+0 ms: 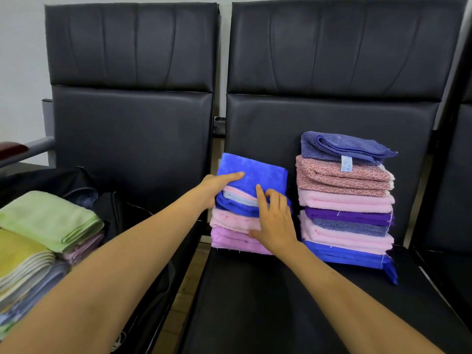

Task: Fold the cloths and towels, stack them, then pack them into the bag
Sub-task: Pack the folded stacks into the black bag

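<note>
Left hand is gripping the left edge of the blue cloth, which is lying flat atop the short stack, folds facing the person. Right hand is clutching that stack's front. Just right, a tall stack is standing on the seat; a bag is sitting left.

One short stack of folded cloths, lilac and pink below, blue towel tilted on top, sits between left hand and right hand. Taller stack stands just right of the right hand. Open black bag, holding folded green and yellow cloths, lies well left of the left hand.
</note>
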`<move>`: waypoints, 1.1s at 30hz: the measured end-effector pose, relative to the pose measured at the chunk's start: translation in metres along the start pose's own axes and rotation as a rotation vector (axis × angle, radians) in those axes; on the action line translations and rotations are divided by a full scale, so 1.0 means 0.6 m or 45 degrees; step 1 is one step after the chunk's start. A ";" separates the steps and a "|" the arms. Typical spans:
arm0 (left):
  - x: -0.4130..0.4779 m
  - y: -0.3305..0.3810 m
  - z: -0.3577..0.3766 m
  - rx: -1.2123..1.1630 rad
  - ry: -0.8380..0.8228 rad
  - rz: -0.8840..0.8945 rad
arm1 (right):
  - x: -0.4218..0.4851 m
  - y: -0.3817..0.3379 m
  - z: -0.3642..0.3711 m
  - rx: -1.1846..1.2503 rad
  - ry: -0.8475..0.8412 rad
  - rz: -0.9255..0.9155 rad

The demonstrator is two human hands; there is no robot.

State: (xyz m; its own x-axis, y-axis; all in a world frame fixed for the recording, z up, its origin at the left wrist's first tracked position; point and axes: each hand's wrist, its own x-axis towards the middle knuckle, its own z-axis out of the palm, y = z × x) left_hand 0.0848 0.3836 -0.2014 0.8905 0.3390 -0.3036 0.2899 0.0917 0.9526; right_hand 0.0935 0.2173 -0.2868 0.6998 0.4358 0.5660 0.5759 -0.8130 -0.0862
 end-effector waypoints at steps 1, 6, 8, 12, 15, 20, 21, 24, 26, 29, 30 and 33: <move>0.000 0.006 0.004 -0.045 -0.008 0.007 | 0.000 -0.001 0.002 -0.013 0.005 0.017; 0.001 0.029 0.017 0.066 -0.032 -0.011 | -0.003 -0.002 0.007 -0.076 -0.051 0.065; 0.004 0.017 0.008 0.154 -0.032 -0.089 | -0.002 -0.003 0.008 -0.098 -0.061 0.031; 0.001 0.002 0.000 0.167 -0.065 -0.172 | 0.002 0.000 0.009 -0.145 -0.038 0.015; -0.003 0.016 0.008 0.201 -0.066 -0.096 | -0.001 0.002 0.009 -0.139 -0.028 0.025; -0.003 0.025 0.030 0.179 -0.059 -0.033 | -0.003 0.002 0.017 -0.092 -0.026 0.079; -0.003 0.020 0.032 0.127 -0.059 -0.032 | -0.004 0.002 0.015 -0.083 -0.034 0.075; -0.003 0.000 0.025 -0.063 -0.080 -0.095 | -0.004 0.002 0.011 -0.026 -0.037 0.044; 0.007 -0.013 0.016 -0.154 -0.108 -0.147 | -0.001 0.004 0.000 0.039 -0.071 -0.037; 0.009 -0.016 0.010 -0.231 -0.112 -0.169 | 0.004 0.008 -0.022 0.253 -0.205 -0.016; -0.001 -0.010 0.010 -0.243 -0.116 -0.161 | 0.005 0.003 -0.031 0.340 -0.145 0.023; -0.031 0.016 0.007 -0.290 -0.110 -0.086 | 0.008 -0.020 -0.055 0.641 0.153 0.172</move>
State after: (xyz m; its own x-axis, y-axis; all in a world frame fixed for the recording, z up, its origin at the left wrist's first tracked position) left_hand 0.0725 0.3746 -0.1869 0.9014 0.2442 -0.3576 0.2719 0.3235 0.9063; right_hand 0.0758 0.2165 -0.2564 0.7456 0.2684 0.6099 0.6360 -0.5598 -0.5311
